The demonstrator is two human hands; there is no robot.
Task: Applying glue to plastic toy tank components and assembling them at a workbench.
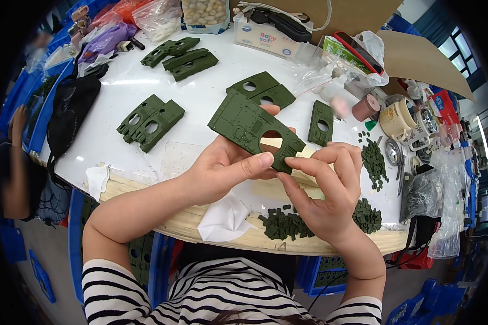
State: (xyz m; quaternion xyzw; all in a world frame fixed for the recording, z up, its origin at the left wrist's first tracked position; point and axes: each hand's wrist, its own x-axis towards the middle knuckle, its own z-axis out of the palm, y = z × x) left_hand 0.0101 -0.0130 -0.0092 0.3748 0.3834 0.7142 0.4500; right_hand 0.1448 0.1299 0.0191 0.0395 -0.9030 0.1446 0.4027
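Observation:
My left hand (222, 165) holds a dark green plastic model tank hull (238, 116) tilted above the table, thumb on its face, the other fingers behind it. A large round hole shows near the hull's lower end. At that end's corner, my right hand (331, 195) has thumb and forefinger pinched together; whatever is between them is too small or hidden to name. Below the hands lies a pile of small green plastic pieces (284, 225), with another pile (366, 215) by my right wrist. Just behind the held hull, more joined hull pieces (274, 93) rest on the table.
Other green hulls lie at left (151, 122), far left (191, 64) and right (321, 123). More small pieces (373, 162), a mug (396, 119), tweezers (400, 176) and a thread spool (365, 107) sit right. White tissue (225, 219) lies at the front edge. Another person's arm (17, 168) shows left.

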